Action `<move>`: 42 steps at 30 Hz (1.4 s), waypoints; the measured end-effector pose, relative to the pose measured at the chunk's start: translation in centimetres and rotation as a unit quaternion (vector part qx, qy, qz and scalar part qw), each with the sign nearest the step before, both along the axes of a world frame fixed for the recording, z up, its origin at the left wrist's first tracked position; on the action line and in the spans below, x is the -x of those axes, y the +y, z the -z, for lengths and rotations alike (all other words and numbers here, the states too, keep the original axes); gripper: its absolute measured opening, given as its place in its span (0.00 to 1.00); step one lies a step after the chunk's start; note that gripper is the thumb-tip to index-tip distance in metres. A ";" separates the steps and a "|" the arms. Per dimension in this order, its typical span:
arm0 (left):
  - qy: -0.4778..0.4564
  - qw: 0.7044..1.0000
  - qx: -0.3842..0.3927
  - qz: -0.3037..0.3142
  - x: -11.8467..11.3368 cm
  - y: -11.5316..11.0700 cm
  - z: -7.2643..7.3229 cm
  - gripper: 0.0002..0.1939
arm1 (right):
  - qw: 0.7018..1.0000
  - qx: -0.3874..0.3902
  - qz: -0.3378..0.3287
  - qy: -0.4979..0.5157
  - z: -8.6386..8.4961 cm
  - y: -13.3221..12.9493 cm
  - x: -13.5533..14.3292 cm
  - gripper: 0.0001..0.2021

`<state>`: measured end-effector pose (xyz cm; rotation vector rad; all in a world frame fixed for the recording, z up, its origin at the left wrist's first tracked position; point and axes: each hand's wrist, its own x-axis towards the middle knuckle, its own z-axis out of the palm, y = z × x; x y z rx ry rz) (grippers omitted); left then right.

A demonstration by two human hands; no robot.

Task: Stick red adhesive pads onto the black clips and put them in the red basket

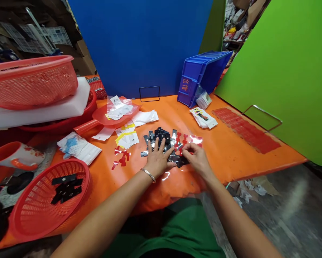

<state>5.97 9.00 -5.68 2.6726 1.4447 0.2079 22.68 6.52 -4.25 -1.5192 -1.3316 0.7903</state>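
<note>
The pile of black and silver metal pieces [163,136] lies on the orange table cover [220,161], directly under and just beyond the fingertips of the left hand [157,159], by which it is touched. The left hand is laid palm down with its fingers spread, nothing being seen clasped in it, and its wrist is circled by a bracelet [148,175]. At the right edge of the pile, the thumb and forefinger of the right hand [187,149] are brought together close to the red pieces [185,138]; whether one is pinched between them cannot be told. The near right edge of the pile is thus flanked by both hands. More red pieces [122,159] are scattered to the left of the pile, with yellow-marked cards [128,140] just beyond them. Farther beyond the pile, on the left, a red dustpan [99,116] is partly covered by cards and clear plastic. To the right of the pile and beyond it, a stack of cards [203,118] is set near a tilted blue crate [187,80]. Well to the left of the pile and nearer the body, black pieces [66,188] are held in a red basket [52,222].
</note>
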 end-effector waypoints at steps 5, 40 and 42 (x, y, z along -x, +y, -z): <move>-0.068 0.997 -0.002 0.032 0.7 0.3 -0.6 0.36 | 0.993 -0.004 0.018 0.117 -2.7 -1.9 -0.2 0.10; -0.240 0.928 0.030 -0.285 12.5 -10.9 0.3 0.05 | 0.972 0.100 -0.129 0.167 -0.9 -9.2 10.5 0.16; -0.290 0.922 0.046 -0.252 12.8 -10.9 0.3 0.02 | 0.977 0.090 -0.114 0.159 -0.6 -9.3 10.4 0.15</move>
